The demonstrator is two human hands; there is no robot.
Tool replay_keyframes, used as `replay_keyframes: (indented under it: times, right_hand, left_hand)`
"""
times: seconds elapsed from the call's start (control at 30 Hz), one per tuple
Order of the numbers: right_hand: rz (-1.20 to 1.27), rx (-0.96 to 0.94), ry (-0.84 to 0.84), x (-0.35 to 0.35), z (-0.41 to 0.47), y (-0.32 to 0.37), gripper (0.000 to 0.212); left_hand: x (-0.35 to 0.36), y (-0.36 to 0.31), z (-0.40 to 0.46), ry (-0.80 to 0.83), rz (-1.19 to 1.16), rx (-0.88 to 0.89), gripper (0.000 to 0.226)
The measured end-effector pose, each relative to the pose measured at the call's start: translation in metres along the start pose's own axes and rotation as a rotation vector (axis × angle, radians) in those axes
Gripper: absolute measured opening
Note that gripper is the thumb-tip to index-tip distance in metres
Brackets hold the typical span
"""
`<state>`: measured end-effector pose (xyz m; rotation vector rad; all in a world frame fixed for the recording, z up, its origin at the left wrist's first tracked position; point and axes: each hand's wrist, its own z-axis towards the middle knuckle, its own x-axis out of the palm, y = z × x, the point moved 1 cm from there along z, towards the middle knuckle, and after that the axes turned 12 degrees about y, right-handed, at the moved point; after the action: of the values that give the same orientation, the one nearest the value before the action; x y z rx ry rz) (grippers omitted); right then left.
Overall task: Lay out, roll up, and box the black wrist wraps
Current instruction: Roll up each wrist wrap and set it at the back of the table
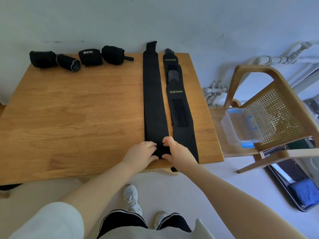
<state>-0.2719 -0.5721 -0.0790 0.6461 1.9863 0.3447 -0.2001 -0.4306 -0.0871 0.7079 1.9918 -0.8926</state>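
- I have both hands at the near end of the plain black wrist wrap (152, 94), which lies flat and lengthwise on the wooden table (69, 109), its far end hanging just past the table's back edge.
- My left hand (140, 151) and right hand (176, 151) are curled closed around the starting fold of that wrap, fingers over the top, thumbs at the near side; the roll looks barely begun.
- To roll well, I judge the first turn must be tight and square to the strip's edges, or the roll will cone out sideways.
- I would keep both hands level and feed evenly, pressing down as the roll travels away from me.
- The XUEYING wrap (179, 107) lies just beside it on the right, partly under my right hand; I should not catch its edge in the roll.
- Four rolled wraps (89, 56) sit along the far left of the table.
- The clear plastic box (246, 125) waits on the chair (276, 104), well apart.
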Motion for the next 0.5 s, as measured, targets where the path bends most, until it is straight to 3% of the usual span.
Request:
replay_keyframes:
  times: [0.13, 0.3, 0.37, 0.5]
  right_hand:
    - [-0.337, -0.098, -0.066, 0.006, -0.004, 0.0, 0.029]
    - [-0.594, -0.2, -0.032, 0.013, -0.001, -0.003, 0.043]
    - [-0.593, -0.193, -0.001, 0.009, 0.0, 0.0, 0.047]
    - [-0.418, -0.083, 0.044, -0.007, 0.006, 0.008, 0.034]
  left_hand:
    - [0.003, -0.003, -0.001, -0.093, -0.027, -0.02, 0.041]
    - [0.001, -0.001, -0.001, -0.149, 0.036, 0.068, 0.029]
    - [-0.001, -0.001, 0.002, -0.115, 0.045, 0.045, 0.033]
    - [-0.017, 0.004, 0.008, -0.038, -0.098, 0.005, 0.034]
